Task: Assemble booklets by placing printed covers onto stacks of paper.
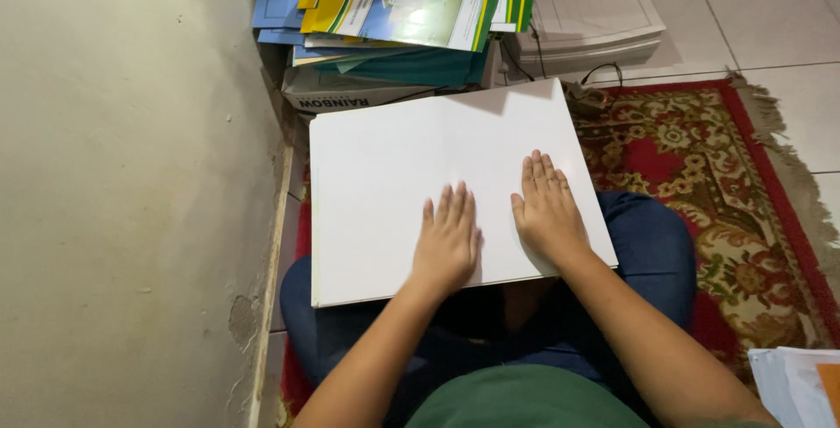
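white board (394, 165): large, blank, flat, centre of frame | left hand (447, 242), right hand (546, 211): fingers flat, gripping nothing

Cream plaster wall (122, 174) at left, chipped near base; pale tiled floor (779, 17); red patterned rug (700, 157), fringe along far edge; dim indoor light
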